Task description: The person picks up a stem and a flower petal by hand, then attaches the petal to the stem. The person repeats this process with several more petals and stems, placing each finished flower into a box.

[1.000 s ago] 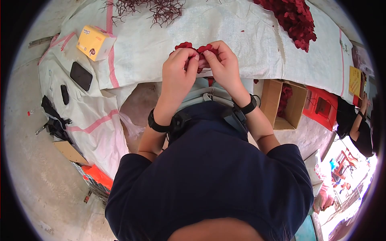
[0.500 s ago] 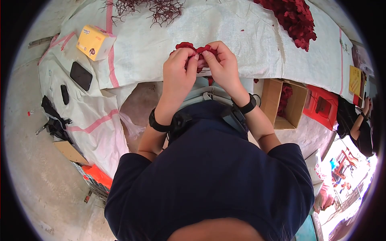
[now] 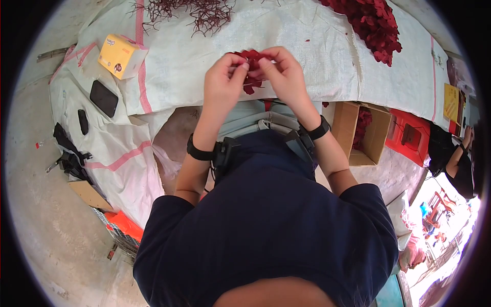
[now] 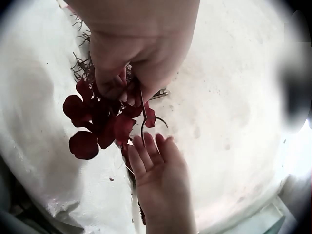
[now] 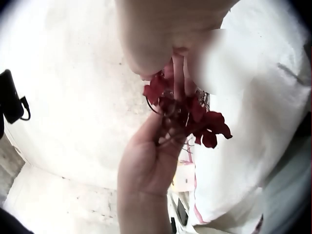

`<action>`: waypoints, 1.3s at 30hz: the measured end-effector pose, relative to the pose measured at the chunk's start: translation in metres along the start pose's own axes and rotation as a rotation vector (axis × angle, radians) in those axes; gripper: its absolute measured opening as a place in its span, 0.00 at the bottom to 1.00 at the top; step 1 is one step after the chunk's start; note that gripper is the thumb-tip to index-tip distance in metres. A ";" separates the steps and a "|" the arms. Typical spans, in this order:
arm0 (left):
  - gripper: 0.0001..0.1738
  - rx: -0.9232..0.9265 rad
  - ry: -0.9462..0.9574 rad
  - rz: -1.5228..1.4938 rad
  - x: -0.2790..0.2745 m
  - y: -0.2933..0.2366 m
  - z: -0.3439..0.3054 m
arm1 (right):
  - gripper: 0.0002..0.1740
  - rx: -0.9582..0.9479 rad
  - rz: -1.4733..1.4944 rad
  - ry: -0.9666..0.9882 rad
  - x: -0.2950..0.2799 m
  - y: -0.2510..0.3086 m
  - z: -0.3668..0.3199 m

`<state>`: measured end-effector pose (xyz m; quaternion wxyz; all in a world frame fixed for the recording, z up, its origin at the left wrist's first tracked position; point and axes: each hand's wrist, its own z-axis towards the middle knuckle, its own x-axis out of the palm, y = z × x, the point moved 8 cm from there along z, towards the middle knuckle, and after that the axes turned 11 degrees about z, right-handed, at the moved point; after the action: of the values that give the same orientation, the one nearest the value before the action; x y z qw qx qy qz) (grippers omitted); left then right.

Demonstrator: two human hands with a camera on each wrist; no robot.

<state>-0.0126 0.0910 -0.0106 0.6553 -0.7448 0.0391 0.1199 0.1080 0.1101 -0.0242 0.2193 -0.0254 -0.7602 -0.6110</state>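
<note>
A dark red cluster of cloth-like petals (image 3: 249, 86) on thin brown stems is held between both hands over the white sheet. My left hand (image 3: 222, 84) pinches it from the left, thumb against curled fingers; in the left wrist view the petals (image 4: 100, 124) hang beside that hand (image 4: 139, 46), and a thin curved stem (image 4: 144, 113) runs down from it. From the right, my right hand (image 3: 287, 79) holds the cluster with thumb and forefinger. In the right wrist view its fingers reach into the petals (image 5: 214, 127). The exact fingertip contact is partly hidden.
Brown twiggy stems (image 3: 209, 15) lie at the top, a red petal heap (image 3: 376, 30) at upper right. A yellow tissue box (image 3: 116, 55) and a phone (image 3: 103, 97) are left. Right, below the sheet's edge, stand a cardboard box (image 3: 345, 125) and red stool (image 3: 417, 134). Someone's arm shows far right.
Both hands have moved slightly up and a little apart. The cluster has turned between them, and more of its petals now show hanging below the fingers.
</note>
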 end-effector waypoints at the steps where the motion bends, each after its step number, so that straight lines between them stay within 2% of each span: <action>1: 0.03 -0.066 0.027 -0.148 0.000 0.006 0.004 | 0.06 -0.063 0.037 -0.079 -0.011 0.008 0.003; 3: 0.04 -0.107 0.033 -0.156 -0.010 0.012 0.007 | 0.06 -0.188 0.117 -0.233 -0.029 0.023 0.006; 4: 0.06 -0.155 0.040 -0.168 -0.013 0.018 0.008 | 0.06 -0.192 0.118 -0.230 -0.030 0.027 0.006; 6: 0.08 -0.205 0.050 -0.183 -0.013 0.026 0.008 | 0.06 -0.165 -0.037 -0.124 -0.025 0.033 -0.002; 9: 0.14 -0.339 0.060 -0.520 -0.004 0.044 0.006 | 0.07 -0.113 -0.162 -0.019 -0.013 0.029 -0.012; 11: 0.15 -0.337 0.052 -0.550 -0.003 0.048 0.005 | 0.07 -0.055 -0.253 0.104 0.002 0.021 -0.014; 13: 0.18 -0.333 0.039 -0.609 -0.001 0.046 0.005 | 0.06 -0.070 -0.253 0.104 0.005 0.022 -0.012; 14: 0.18 -0.335 0.038 -0.608 0.000 0.045 0.003 | 0.06 -0.083 -0.256 0.096 0.005 0.024 -0.012; 16: 0.19 -0.232 -0.006 -0.371 -0.005 0.035 0.001 | 0.06 -0.096 -0.262 0.080 0.004 0.026 -0.011; 17: 0.20 -0.178 -0.026 -0.253 -0.007 0.030 0.001 | 0.05 -0.099 -0.326 0.140 0.010 0.026 -0.009; 19: 0.19 -0.156 -0.031 -0.221 -0.004 0.028 0.000 | 0.04 -0.107 -0.454 0.265 0.023 0.023 -0.006; 20: 0.18 -0.135 -0.040 -0.188 -0.005 0.027 0.000 | 0.04 -0.110 -0.454 0.266 0.026 0.022 -0.005; 22: 0.17 -0.104 -0.048 -0.165 -0.007 0.023 0.002 | 0.04 -0.105 -0.452 0.203 0.022 0.017 -0.004; 25: 0.13 0.523 -0.345 0.785 -0.023 -0.040 -0.010 | 0.04 -0.107 -0.442 0.115 0.009 0.014 -0.004; 26: 0.13 0.549 -0.349 0.761 -0.023 -0.046 -0.011 | 0.04 -0.096 -0.402 0.077 0.005 0.011 -0.004; 28: 0.12 0.118 0.166 0.379 0.003 -0.009 -0.002 | 0.05 -0.105 -0.376 0.028 0.001 0.013 -0.005; 29: 0.12 0.141 0.171 0.369 0.006 -0.011 -0.002 | 0.05 -0.133 -0.364 0.017 0.002 0.015 -0.007; 32: 0.13 0.023 0.211 0.272 0.013 0.000 -0.001 | 0.07 -0.192 -0.339 -0.012 -0.002 0.025 -0.006; 35: 0.11 0.131 0.197 0.415 0.008 0.003 0.001 | 0.10 -0.208 -0.548 -0.147 -0.036 0.042 -0.003; 39: 0.10 0.176 0.175 0.475 -0.015 0.013 0.000 | 0.13 -0.503 -0.864 -0.604 -0.178 0.094 0.007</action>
<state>-0.0294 0.0880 -0.0198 0.6653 -0.6624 0.2795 0.2015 0.2948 0.1812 -0.0043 -0.2891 0.0625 -0.5620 -0.7724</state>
